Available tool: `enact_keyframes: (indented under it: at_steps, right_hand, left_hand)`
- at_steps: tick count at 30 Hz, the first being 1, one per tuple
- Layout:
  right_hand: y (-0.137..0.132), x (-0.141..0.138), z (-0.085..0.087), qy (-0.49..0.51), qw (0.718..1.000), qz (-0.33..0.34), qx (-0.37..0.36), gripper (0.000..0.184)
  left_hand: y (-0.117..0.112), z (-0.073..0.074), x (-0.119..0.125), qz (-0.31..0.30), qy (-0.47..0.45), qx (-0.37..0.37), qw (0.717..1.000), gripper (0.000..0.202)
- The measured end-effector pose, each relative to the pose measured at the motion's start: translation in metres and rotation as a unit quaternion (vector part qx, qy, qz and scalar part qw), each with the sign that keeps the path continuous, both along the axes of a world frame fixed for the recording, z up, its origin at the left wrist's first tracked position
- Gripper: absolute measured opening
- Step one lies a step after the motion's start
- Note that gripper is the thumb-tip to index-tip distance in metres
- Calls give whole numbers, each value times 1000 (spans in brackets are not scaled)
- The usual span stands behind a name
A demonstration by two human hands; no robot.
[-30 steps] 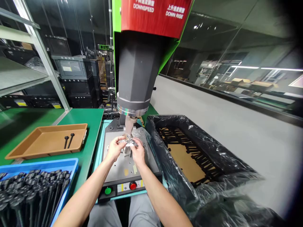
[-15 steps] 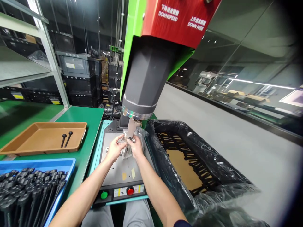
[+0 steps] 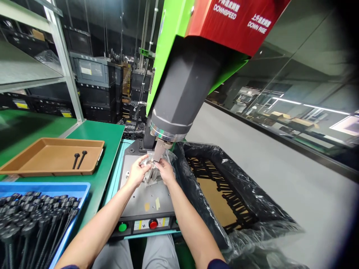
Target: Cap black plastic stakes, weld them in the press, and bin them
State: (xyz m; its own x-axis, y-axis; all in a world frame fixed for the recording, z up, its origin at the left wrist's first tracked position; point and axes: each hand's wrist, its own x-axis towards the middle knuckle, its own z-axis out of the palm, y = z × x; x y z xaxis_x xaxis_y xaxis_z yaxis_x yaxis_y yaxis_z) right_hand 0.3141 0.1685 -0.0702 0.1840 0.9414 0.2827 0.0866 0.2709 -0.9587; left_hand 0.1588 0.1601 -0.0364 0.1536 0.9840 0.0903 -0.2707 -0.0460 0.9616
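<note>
My left hand (image 3: 137, 173) and my right hand (image 3: 165, 170) meet under the grey press head (image 3: 182, 93), right below its metal horn (image 3: 159, 150). Both pinch a piece of clear plastic film (image 3: 153, 160) that lies over the small metal fixture (image 3: 153, 176) on the grey base plate (image 3: 146, 201). Fingers of both hands are closed on the film. What lies beneath the film is hidden.
A green button (image 3: 122, 226) and a red button (image 3: 153, 224) sit on the machine's front. To the left are a brown tray (image 3: 42, 160) with two black bolts (image 3: 79, 160) and a blue bin (image 3: 81, 190) of several black bolts. A black-bagged box (image 3: 238, 201) stands right.
The view has shifted so the press head now leans more to the right. Both hands stay at the fixture and have crept slightly farther in under the horn, still working the film.
</note>
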Motion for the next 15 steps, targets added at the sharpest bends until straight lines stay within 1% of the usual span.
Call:
enact_keyframes:
  at_steps: [3, 9, 12, 15]
  right_hand:
    - [2, -3, -2, 34, 999, -5, -20, 31]
    - [1, -10, -4, 17, 997, -51, -58, 33]
    - [-4, -9, -13, 40, 998, -36, -35, 42]
    - [-15, -2, -27, 61, 997, -33, -23, 55]
  left_hand:
    - [1, -2, 0, -8, -6, 3, 1000, 72]
    - [0, -9, 0, -17, 8, -11, 1000, 70]
    - [-1, -14, 0, -15, 19, -19, 1000, 71]
    - [-2, -20, 1, -13, 33, -21, 999, 69]
